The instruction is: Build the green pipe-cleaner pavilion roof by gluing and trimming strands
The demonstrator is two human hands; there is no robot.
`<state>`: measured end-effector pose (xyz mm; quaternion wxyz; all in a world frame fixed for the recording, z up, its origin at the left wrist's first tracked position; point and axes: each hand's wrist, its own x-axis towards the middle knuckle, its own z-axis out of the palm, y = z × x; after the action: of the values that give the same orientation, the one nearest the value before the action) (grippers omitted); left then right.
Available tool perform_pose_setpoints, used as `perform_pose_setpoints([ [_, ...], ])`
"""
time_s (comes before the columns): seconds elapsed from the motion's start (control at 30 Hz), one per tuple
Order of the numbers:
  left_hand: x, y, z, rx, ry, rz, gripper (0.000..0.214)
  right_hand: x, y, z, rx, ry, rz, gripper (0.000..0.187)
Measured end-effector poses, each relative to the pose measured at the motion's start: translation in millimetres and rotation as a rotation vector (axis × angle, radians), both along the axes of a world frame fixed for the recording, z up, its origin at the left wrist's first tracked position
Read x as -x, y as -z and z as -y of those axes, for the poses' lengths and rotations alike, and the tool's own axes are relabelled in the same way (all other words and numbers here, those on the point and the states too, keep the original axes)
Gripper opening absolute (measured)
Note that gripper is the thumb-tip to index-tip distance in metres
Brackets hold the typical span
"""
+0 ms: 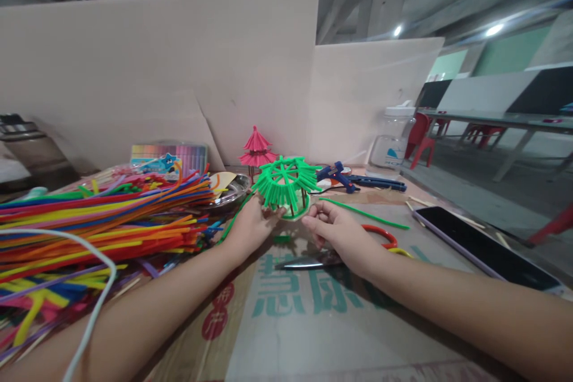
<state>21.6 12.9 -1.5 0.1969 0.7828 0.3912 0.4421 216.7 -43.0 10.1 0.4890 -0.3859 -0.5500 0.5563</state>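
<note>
A small model pavilion (286, 180) with a green pipe-cleaner roof stands upright on brown stick posts. Its round pale base (293, 215) has green along the edge. My left hand (256, 222) is closed on the pavilion's near left side, fingers partly hidden under the roof. At the base's right edge, my right hand (333, 225) has its fingers curled in a pinch; what lies between the fingertips is too small to make out. One green pipe cleaner (364, 213) lies behind my right hand. Below that hand are scissors (308, 262) with orange and yellow handles, partly covered.
Many coloured pipe cleaners (102, 215) heap on the left, crossed by a white cable (96, 250). Behind stand a pink pavilion (256, 149), a metal bowl (235, 191) and a marker set (170, 156). On the right are a blue glue gun (338, 177), a jug (391, 140) and a phone (483, 248).
</note>
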Motion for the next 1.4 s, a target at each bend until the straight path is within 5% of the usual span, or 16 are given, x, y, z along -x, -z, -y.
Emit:
perform_pose_setpoints([
  [0.43, 2.2, 1.8, 3.3, -0.02, -0.19, -0.216, 0.027, 1.7, 0.2, 3.7, 0.065, -0.105, 0.015, 0.037],
  [0.63, 4.4, 9.6, -4.7, 0.012, -0.099, -0.11, 0.035, 2.7, 2.7, 10.2, -0.035, -0.18, 0.079, 0.037],
  [0.83, 5.0, 13.3, -10.2, 0.065, -0.04, 0.021, 0.034, -0.2, -3.7, 13.6, -0.205, -0.224, 0.356, 0.023],
  [1.1, 2.4, 9.6, -7.2, 0.164, -0.043, 0.098, 0.032, -38.5, -18.7, -33.2, -0.425, 0.043, 0.816, 0.026],
  [1.23, 2.9, 9.1, -7.4, 0.156, -0.041, 0.105, 0.033, -66.4, -18.9, -56.9, -0.421, 0.061, 1.03, 0.029],
  [1.4, 3.5, 10.1, -8.5, 0.148, -0.046, 0.096, 0.034, -85.1, -21.2, -69.1, -0.338, 0.05, 1.051, 0.024],
])
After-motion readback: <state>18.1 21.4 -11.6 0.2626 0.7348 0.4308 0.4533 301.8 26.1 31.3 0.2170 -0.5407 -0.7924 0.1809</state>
